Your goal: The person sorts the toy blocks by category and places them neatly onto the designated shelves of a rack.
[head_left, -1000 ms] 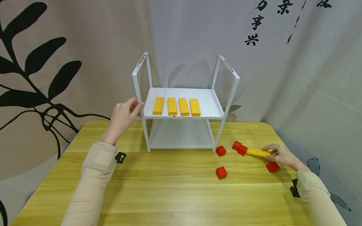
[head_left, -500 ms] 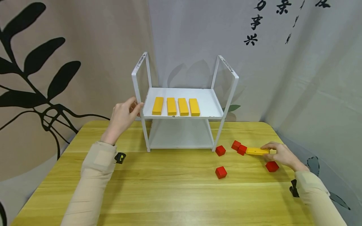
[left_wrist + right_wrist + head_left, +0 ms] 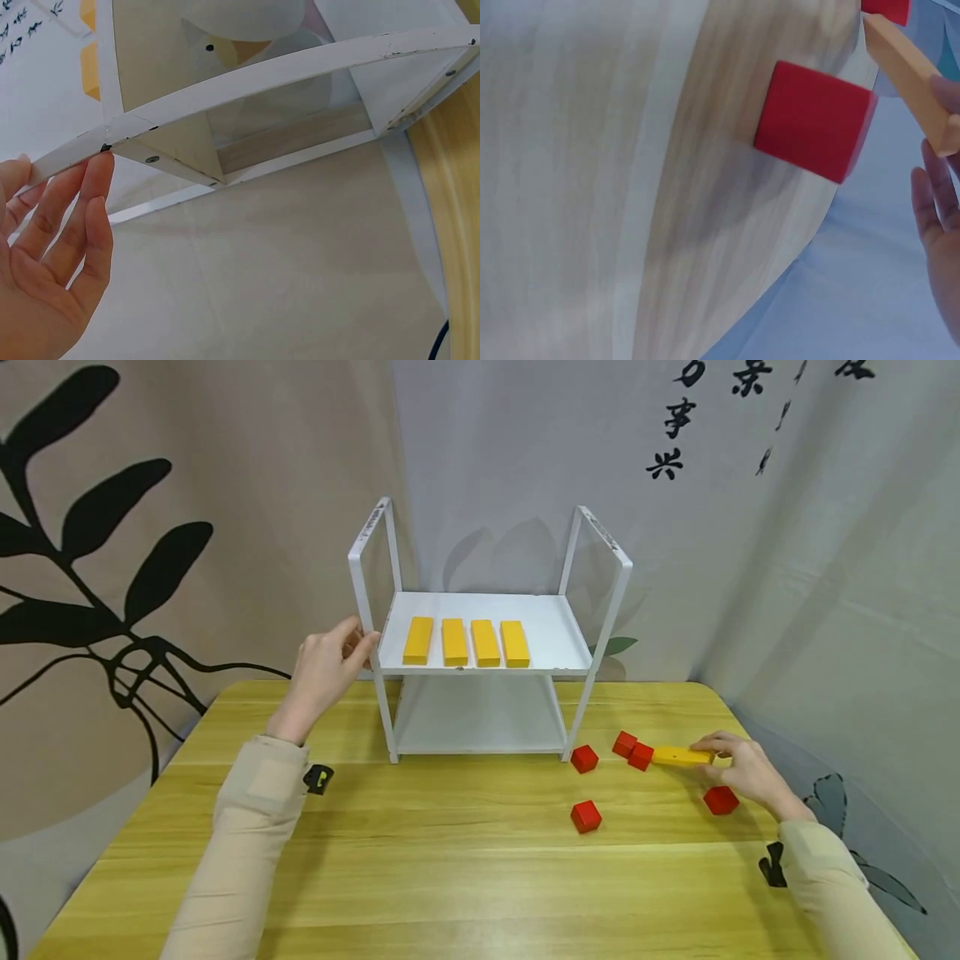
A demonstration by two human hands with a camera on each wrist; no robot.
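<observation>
My left hand (image 3: pixel 322 672) pinches the left front post of a white two-tier rack (image 3: pixel 480 606); in the left wrist view, thumb and fingertips (image 3: pixel 97 171) meet on the post. At the table's right side, my right hand (image 3: pixel 746 770) holds one end of a yellow block (image 3: pixel 678 757) between thumb and fingers. Its other end points left, right at a red cube (image 3: pixel 640 757). The right wrist view shows this yellow block (image 3: pixel 907 71) tilted, with the fingers partly cut off by the frame. Several yellow blocks (image 3: pixel 454 642) lie in a row on the rack's upper shelf.
Another red cube (image 3: pixel 625 743) touches the one at the block's end. More red cubes lie by the rack's right foot (image 3: pixel 585 758), nearer the front (image 3: pixel 586 817) and just below the right hand (image 3: pixel 721 800). A curtain (image 3: pixel 487 460) hangs behind the wooden table (image 3: pixel 450 860).
The right hand and its yellow block have shifted very slightly away from the person. The left hand keeps its grip on the rack, and the red cubes stay in place.
</observation>
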